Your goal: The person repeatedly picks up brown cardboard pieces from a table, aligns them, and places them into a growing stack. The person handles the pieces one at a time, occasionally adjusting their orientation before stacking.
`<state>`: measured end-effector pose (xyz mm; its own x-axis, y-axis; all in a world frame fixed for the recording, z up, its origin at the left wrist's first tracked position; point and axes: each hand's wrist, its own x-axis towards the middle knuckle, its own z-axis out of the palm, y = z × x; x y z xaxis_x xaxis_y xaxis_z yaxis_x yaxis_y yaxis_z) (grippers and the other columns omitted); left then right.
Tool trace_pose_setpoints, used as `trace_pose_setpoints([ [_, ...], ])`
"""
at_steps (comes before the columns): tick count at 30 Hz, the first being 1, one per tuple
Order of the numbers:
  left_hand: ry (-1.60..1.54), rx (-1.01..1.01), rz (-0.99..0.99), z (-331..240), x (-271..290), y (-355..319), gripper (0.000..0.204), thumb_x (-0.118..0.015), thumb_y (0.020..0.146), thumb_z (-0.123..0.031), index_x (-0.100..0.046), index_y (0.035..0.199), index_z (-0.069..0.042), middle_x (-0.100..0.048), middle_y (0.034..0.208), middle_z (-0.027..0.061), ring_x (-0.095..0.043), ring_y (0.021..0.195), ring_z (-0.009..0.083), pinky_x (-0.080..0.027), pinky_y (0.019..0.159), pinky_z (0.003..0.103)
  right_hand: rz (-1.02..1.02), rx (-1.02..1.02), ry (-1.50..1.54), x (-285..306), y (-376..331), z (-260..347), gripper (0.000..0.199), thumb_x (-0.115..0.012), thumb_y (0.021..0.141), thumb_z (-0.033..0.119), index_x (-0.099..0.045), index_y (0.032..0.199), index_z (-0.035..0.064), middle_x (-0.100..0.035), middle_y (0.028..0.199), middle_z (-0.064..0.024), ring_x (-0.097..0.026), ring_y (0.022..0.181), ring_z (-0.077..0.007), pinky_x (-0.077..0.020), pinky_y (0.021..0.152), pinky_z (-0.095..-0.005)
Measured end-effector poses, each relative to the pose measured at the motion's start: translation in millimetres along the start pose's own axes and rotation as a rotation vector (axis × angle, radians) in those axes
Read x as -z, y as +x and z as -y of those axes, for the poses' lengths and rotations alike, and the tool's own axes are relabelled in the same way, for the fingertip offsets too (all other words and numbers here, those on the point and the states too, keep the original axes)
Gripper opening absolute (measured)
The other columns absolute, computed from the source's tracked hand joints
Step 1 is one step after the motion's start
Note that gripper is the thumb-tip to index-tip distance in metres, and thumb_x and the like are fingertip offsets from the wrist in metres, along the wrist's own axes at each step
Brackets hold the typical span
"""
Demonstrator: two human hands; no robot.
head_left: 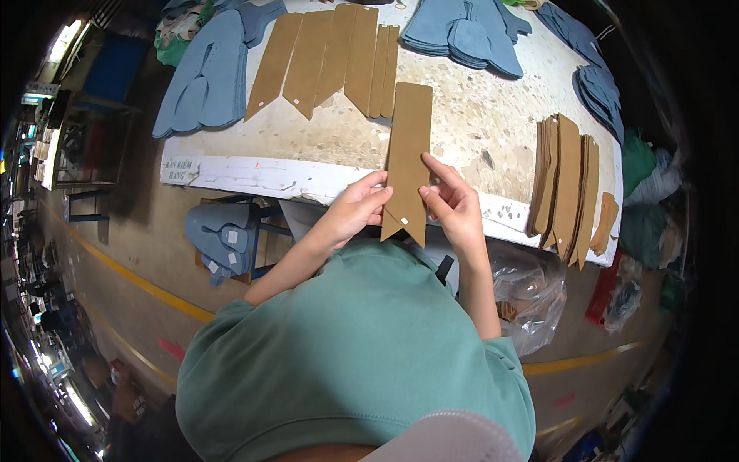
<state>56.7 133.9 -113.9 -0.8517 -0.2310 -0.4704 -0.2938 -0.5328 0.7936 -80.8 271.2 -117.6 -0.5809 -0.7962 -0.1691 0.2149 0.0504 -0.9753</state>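
A long tan leather-like strip (pixel 407 146) with a notched lower end lies across the near edge of the speckled white table (pixel 477 115), its notched end hanging over the edge. My left hand (pixel 356 206) pinches the strip's lower left side. My right hand (pixel 453 202) holds its lower right side, index finger stretched up along the strip. A small white sticker sits near the notch.
Several more tan strips (pixel 323 58) lie fanned out at the back of the table, and a stack of them (pixel 568 185) sits at the right edge. Blue cut pieces (pixel 204 77) lie left, back and right. A stool holding blue pieces (pixel 225 239) stands below left; a plastic bag (pixel 531 289) hangs right.
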Motion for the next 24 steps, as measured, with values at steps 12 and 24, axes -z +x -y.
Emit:
trace_pose_setpoints([
  [12,0.161,0.051,0.282,-1,-24,1,0.036,-0.044,0.102,-0.017,-0.044,0.135,-0.001,-0.064,0.111,0.0139,-0.066,0.095,0.0186,-0.054,0.085,0.031,-0.073,0.337,-0.676,29,19,36,0.035,-0.055,0.083,-0.005,-0.062,0.117,-0.0002,-0.063,0.107,-0.0139,-0.065,0.084,-0.0286,-0.0512,0.078,-0.0331],
  [24,0.297,-0.006,0.306,1,-36,16,0.032,-0.048,0.101,-0.018,-0.052,0.127,0.000,-0.063,0.111,0.0144,-0.065,0.096,0.0189,-0.053,0.085,0.029,-0.380,0.421,-0.671,162,-19,101,0.033,-0.052,0.089,-0.003,-0.061,0.121,-0.0006,-0.061,0.122,-0.0096,-0.059,0.109,-0.0175,-0.0447,0.093,-0.0267],
])
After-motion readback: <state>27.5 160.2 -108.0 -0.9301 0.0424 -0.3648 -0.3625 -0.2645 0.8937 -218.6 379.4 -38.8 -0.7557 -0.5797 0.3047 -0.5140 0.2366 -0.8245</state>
